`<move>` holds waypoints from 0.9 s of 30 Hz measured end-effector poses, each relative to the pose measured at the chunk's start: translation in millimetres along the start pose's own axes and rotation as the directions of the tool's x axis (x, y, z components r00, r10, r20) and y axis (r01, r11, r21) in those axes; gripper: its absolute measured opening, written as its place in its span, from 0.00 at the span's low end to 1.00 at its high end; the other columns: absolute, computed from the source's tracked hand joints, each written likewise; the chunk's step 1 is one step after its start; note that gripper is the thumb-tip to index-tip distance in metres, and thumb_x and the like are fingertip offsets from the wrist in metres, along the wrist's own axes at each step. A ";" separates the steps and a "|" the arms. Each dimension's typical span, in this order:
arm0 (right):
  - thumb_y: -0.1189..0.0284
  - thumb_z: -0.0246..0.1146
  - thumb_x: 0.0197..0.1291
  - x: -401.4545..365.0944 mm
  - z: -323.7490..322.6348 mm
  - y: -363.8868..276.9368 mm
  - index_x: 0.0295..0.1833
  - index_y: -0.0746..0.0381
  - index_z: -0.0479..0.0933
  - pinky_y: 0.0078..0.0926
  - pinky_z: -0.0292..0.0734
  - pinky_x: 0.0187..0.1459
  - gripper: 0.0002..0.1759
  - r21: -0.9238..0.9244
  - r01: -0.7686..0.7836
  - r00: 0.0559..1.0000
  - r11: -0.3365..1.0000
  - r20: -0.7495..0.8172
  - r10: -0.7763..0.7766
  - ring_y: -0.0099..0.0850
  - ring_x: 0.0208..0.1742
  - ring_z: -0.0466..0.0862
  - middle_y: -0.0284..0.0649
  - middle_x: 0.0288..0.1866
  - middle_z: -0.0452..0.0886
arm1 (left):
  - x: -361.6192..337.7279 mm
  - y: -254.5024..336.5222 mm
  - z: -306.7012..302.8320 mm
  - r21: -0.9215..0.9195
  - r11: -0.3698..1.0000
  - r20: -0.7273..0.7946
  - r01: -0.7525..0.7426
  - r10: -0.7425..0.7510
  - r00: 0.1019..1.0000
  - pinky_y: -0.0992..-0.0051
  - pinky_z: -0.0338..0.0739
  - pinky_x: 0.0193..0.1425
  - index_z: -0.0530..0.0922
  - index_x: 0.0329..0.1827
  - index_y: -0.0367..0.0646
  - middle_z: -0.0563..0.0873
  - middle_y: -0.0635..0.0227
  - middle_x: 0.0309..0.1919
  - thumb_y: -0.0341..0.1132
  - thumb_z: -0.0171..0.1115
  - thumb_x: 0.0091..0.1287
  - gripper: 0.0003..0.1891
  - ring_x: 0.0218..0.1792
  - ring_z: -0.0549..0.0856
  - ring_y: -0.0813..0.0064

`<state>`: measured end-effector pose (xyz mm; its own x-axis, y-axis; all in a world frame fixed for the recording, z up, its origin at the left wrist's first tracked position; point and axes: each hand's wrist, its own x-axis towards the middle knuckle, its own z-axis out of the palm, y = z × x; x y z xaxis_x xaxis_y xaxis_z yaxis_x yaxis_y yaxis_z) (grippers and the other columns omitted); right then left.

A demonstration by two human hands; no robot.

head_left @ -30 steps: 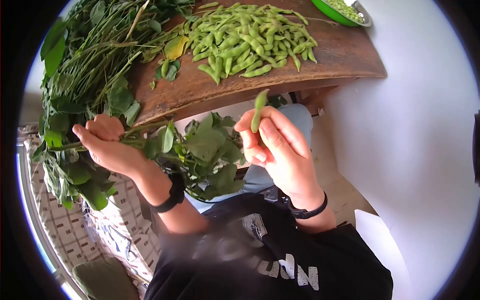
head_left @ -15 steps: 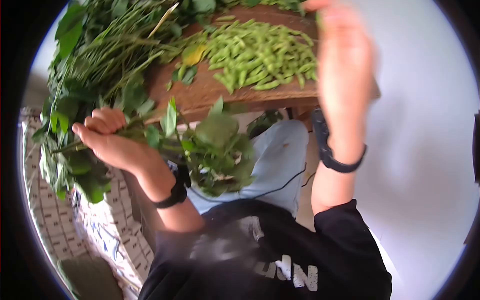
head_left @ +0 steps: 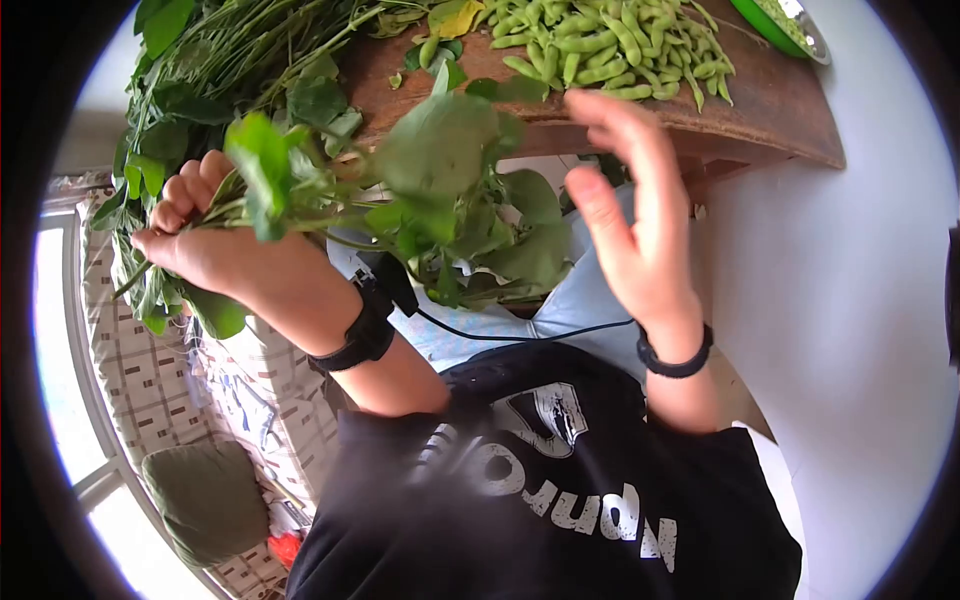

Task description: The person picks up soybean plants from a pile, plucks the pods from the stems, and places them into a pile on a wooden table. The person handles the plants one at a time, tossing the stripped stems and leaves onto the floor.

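My left hand (head_left: 220, 255) is closed around the stems of a leafy soybean plant (head_left: 440, 150). Its broad green leaves spread to the right over my lap, and a stem end pokes out at the left. My right hand (head_left: 645, 215) is raised at the right of the leaves, thumb and fingers apart, with nothing in it. Just beyond it, a heap of green soybean pods (head_left: 600, 45) lies on the brown wooden table (head_left: 780, 115).
A large pile of leafy stalks (head_left: 240, 75) covers the table's left side and hangs over its edge. At the far right corner stands a green-and-metal bowl (head_left: 785, 25). A dark cable (head_left: 500, 338) crosses my lap. A green cushion (head_left: 205, 500) rests at the lower left.
My right hand has come back from over the far side of the table towards the plant. My left hand, still gripping the stems, has risen slightly. The view has shifted, showing the bowl.
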<state>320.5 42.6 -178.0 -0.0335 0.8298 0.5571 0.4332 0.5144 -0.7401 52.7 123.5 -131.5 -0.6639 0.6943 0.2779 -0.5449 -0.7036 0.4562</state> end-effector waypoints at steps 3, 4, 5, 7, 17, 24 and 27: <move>0.69 0.63 0.67 -47.3 19.3 20.2 0.71 0.63 0.63 0.34 0.67 0.64 0.30 0.294 -0.376 0.927 0.879 0.125 0.355 0.37 0.66 0.72 0.44 0.66 0.71 | 4.7 3.5 -7.1 -0.386 0.869 0.334 0.310 -0.181 0.925 0.77 0.54 0.23 0.58 0.17 0.48 0.59 0.75 0.17 0.46 0.47 0.74 0.24 0.19 0.58 0.76; 0.69 0.63 0.67 -61.6 22.3 21.6 0.71 0.62 0.63 0.34 0.67 0.64 0.30 0.426 -0.513 0.857 0.745 0.206 0.472 0.37 0.67 0.72 0.44 0.67 0.70 | 4.9 6.3 -6.3 -0.482 0.793 0.342 0.373 -0.222 0.913 0.79 0.55 0.22 0.59 0.16 0.49 0.60 0.76 0.16 0.44 0.48 0.72 0.24 0.18 0.59 0.78; 0.71 0.62 0.67 -68.6 22.5 15.9 0.71 0.62 0.64 0.33 0.68 0.63 0.29 0.478 -0.554 0.830 0.682 0.255 0.496 0.36 0.67 0.72 0.43 0.67 0.70 | 1.5 6.3 -1.7 -0.528 0.737 0.395 0.423 -0.228 0.890 0.79 0.55 0.21 0.59 0.15 0.49 0.60 0.76 0.15 0.43 0.50 0.71 0.23 0.17 0.59 0.79; 0.72 0.61 0.67 -77.8 23.6 6.6 0.71 0.61 0.64 0.33 0.69 0.63 0.28 0.553 -0.589 0.801 0.589 0.305 0.515 0.35 0.66 0.73 0.42 0.67 0.70 | -7.0 6.5 8.6 -0.606 0.646 0.446 0.464 -0.208 0.871 0.80 0.55 0.19 0.60 0.15 0.49 0.61 0.77 0.15 0.38 0.51 0.68 0.21 0.16 0.59 0.81; 0.85 0.49 0.60 -93.7 14.0 32.3 0.59 0.66 0.70 0.29 0.69 0.64 0.20 0.660 -0.594 0.767 0.460 0.291 0.572 0.29 0.62 0.75 0.39 0.58 0.76 | -28.2 18.4 34.6 -0.755 0.288 0.595 0.588 -0.075 0.800 0.79 0.58 0.19 0.63 0.16 0.49 0.65 0.77 0.16 0.28 0.52 0.66 0.18 0.17 0.65 0.83; 0.84 0.50 0.59 -87.5 14.8 39.4 0.58 0.64 0.69 0.35 0.64 0.68 0.20 0.697 -0.470 0.834 0.541 0.150 0.531 0.30 0.64 0.73 0.39 0.58 0.75 | -30.1 18.7 38.2 -0.715 0.330 0.620 0.617 -0.109 0.777 0.79 0.58 0.19 0.62 0.15 0.49 0.63 0.77 0.14 0.31 0.51 0.68 0.19 0.17 0.63 0.82; 0.84 0.50 0.59 -89.9 16.8 37.1 0.58 0.64 0.69 0.34 0.65 0.68 0.20 0.666 -0.497 0.827 0.556 0.168 0.537 0.30 0.64 0.73 0.39 0.58 0.75 | -29.1 22.8 41.2 -0.701 0.379 0.613 0.604 -0.112 0.782 0.79 0.58 0.20 0.62 0.15 0.49 0.62 0.77 0.13 0.32 0.51 0.69 0.20 0.17 0.62 0.82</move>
<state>324.4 -9.3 -261.9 0.0534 0.9986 -0.0004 -0.3424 0.0179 -0.9394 80.6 93.5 -94.4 -0.1446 0.7144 0.6846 -0.9666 0.0460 -0.2522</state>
